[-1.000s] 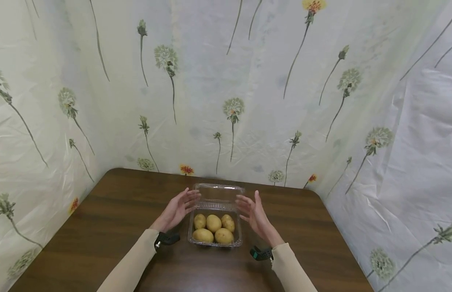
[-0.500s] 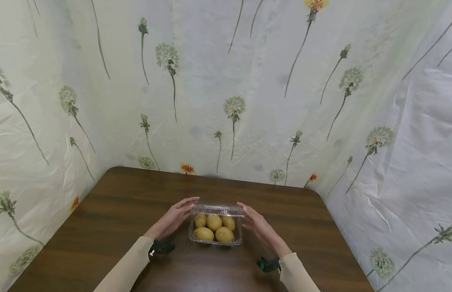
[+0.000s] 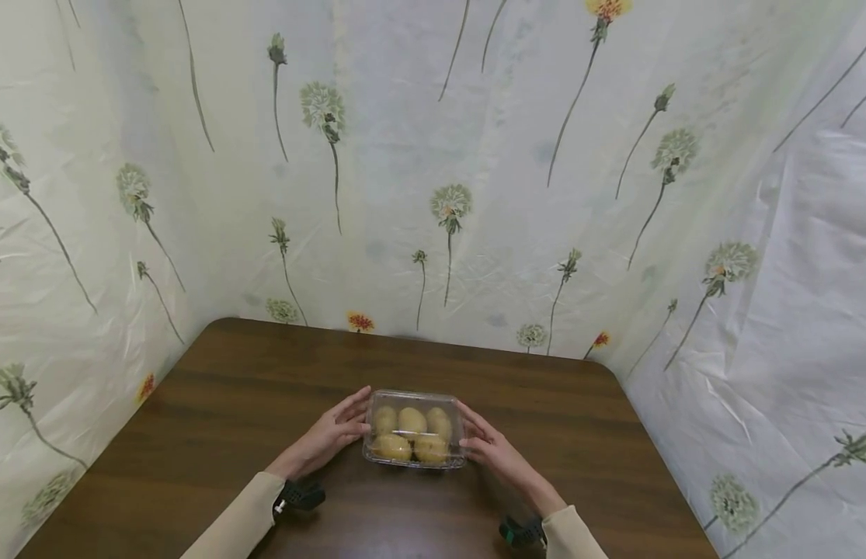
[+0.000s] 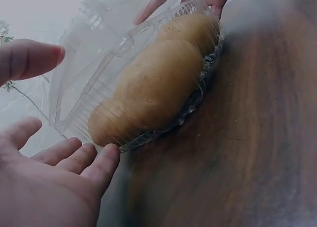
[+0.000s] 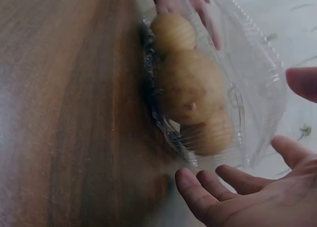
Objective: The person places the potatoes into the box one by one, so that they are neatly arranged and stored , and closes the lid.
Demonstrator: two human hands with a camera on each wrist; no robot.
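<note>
A clear plastic clamshell container (image 3: 415, 463) stands on the brown table, holding several yellow potatoes (image 3: 412, 423). Its lid (image 3: 422, 397) is folded over the top of them. At the left side of the container is my left hand (image 3: 324, 439), fingers extended, fingertips right at its wall; in the left wrist view the thumb (image 4: 34, 59) stands apart from the lid. My right hand (image 3: 499, 453) mirrors it at the right side. In the right wrist view its fingers (image 5: 237, 180) are spread and relaxed near the container's lower edge.
The wooden table (image 3: 279, 365) extends around the container on all sides. Curtains (image 3: 377, 155) printed with dandelions hang behind it and along both sides. Dark bands (image 3: 303, 494) are worn on both wrists.
The container's lid, standing raised at the back one second ago, has swung forward and down over the potatoes. Both hands have come lower and nearer me, alongside the container.
</note>
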